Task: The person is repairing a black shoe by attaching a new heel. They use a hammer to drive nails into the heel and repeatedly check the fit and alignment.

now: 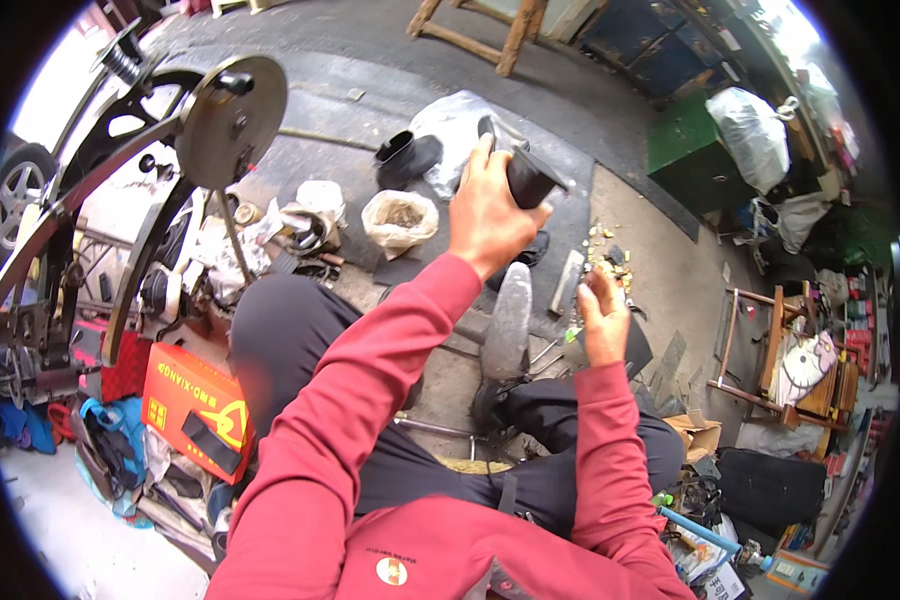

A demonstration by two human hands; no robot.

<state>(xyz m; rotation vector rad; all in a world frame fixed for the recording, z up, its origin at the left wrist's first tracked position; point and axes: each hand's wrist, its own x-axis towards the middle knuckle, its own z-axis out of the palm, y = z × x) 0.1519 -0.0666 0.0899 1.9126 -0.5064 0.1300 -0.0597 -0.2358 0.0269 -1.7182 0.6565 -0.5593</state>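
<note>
My left hand (490, 205) is raised ahead of me and closed around a black ankle boot (532, 180), whose wide opening points to the right. Some of the boot is hidden behind the fingers. Lower and to the right, my right hand (604, 315) is held up with its fingers bent and somewhat apart, and I see nothing in it. Between my knees stands a grey metal shoe last (510, 310), its sole-shaped top facing up, nearest to the right hand. A similar black ankle boot (400, 158) rests on the mat beside a clear plastic bag (455, 120).
At the left stands a black shoe-repair sewing machine (90, 200) with a round metal wheel (232, 122). A bag-lined container (400, 222) sits on the mat. An orange-red box (195, 410) lies by my left knee. Rightward are a green box (685, 150) and a wooden frame (770, 350).
</note>
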